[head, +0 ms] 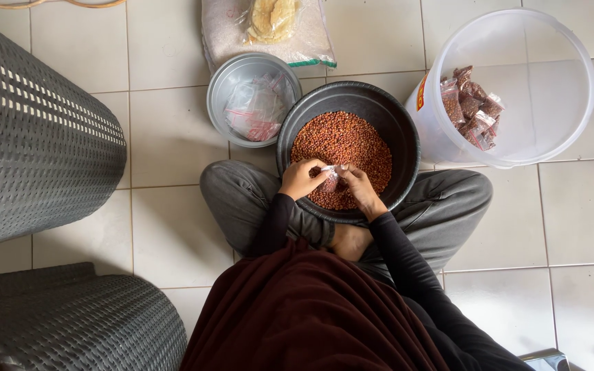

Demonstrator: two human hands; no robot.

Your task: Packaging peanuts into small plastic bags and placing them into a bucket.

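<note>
small clear packet (pixel 329 181) of reddish-brown grains, pinched between both hands just above the near half of the dark round basin (pixel 407 141). packet dead centre between the two grips, neither hand nearer; long axis not readable, too much of it covered by fingers. left hand (pixel 302 179) curled, fingertips pressed together on the packet's left edge. right hand (pixel 359 187) likewise closed, fingertips pinching the right edge, knuckles over the grains. both hands touching the packet and nearly touching each other; no spread in either grip. basin resting on the lap between crossed legs in grey trousers, filled partway with loose reddish-brown grains (pixel 345 148). just beyond the basin to the left, touching or almost touching its rim: grey metal bowl (pixel 223 89) holding empty clear plastic bags (pixel 257 108). to the right, beside the basin: large translucent plastic tub (pixel 551 130) with a small heap of filled packets (pixel 472 108) inside. further out at top: plastic sack (pixel 225 34) of pale contents on the tiled floor (pixel 166 227). far left: two grey woven baskets (pixel 42 137), lying on their sides.
</note>
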